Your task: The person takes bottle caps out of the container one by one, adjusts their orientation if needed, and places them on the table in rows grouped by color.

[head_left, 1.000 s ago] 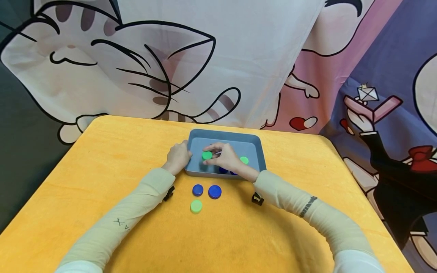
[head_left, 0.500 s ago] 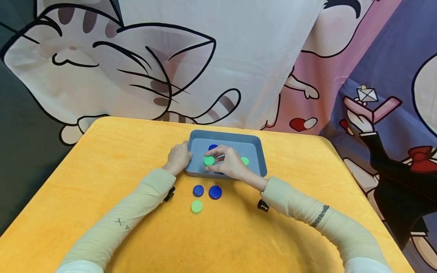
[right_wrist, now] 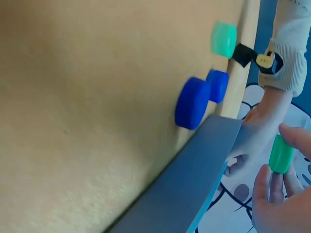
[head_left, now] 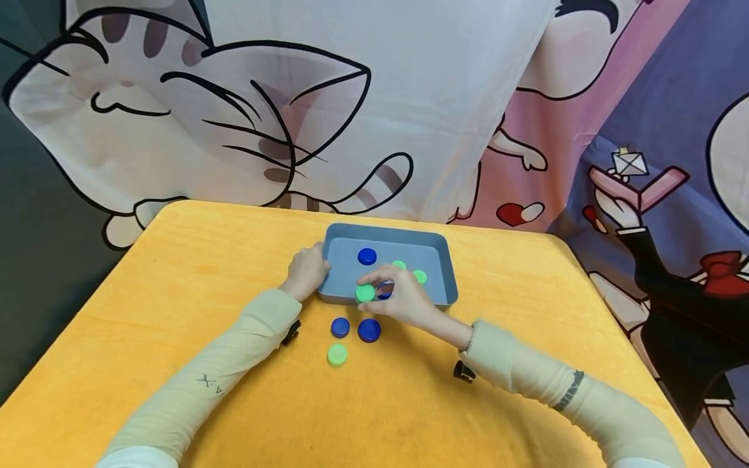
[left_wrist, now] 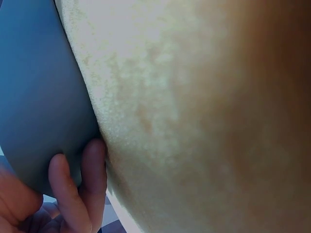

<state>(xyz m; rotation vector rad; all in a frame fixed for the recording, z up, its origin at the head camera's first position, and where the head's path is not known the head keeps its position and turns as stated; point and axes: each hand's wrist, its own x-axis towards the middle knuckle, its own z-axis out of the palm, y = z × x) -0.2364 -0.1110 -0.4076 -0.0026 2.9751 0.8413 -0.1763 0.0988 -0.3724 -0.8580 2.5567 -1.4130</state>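
Note:
My left hand (head_left: 306,272) grips the left end of a blue-grey tray (head_left: 441,257); in the left wrist view its fingers (left_wrist: 68,194) curl against the tray's outer wall (left_wrist: 48,97). Over the tray's front rim, my right hand (head_left: 404,298) pinches a green bottle cap (head_left: 365,293) between thumb and fingers. The right wrist view shows this green cap (right_wrist: 281,154) tilted on its edge, above the tray wall (right_wrist: 189,179). Inside the tray lie a blue cap (head_left: 367,257), two light green caps, (head_left: 420,276) and another blue cap (head_left: 384,292) partly hidden by the right hand.
On the yellow tablecloth (head_left: 263,403) before the tray sit a small blue cap (head_left: 340,327), a larger blue cap (head_left: 369,330) and a light green cap (head_left: 337,355). Behind the table hangs a cartoon-printed cloth (head_left: 445,97).
My right hand has moved from the middle of the tray toward its front rim, carrying the green cap. Caps inside the tray have come into view behind it. The left hand keeps its place.

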